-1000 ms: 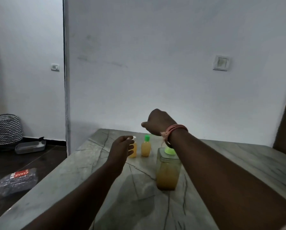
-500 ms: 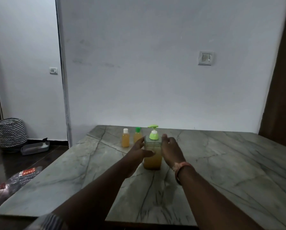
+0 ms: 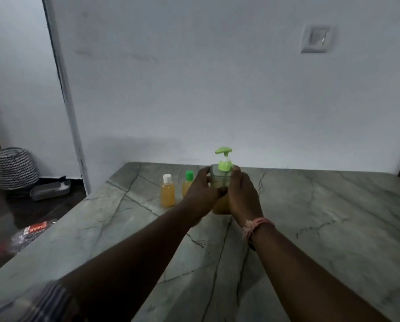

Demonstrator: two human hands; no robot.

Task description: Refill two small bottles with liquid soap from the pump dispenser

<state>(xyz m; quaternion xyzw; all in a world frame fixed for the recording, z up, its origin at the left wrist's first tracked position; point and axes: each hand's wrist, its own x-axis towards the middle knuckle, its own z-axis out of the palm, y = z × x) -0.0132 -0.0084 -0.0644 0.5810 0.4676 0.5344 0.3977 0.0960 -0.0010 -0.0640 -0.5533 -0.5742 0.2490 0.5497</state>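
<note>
The pump dispenser (image 3: 221, 177), a clear square bottle with a green pump head and amber soap in its lower half, stands upright on the marble table (image 3: 322, 228). My left hand (image 3: 202, 194) clasps its left side and my right hand (image 3: 243, 196) clasps its right side. Just left of it stand two small bottles of amber liquid: one with a white cap (image 3: 168, 194) and one with a green cap (image 3: 188, 182), the latter partly hidden behind my left hand. Both small bottles are capped.
A white wall with a switch plate (image 3: 316, 41) rises right behind the table. On the dark floor at the left are a patterned basket (image 3: 14, 168), a grey tray (image 3: 50, 189) and a plastic packet (image 3: 29, 235). The table's left edge runs diagonally.
My hands left the small bottles and the pump top and closed around the dispenser's body from both sides. The view has pulled back and dropped lower.
</note>
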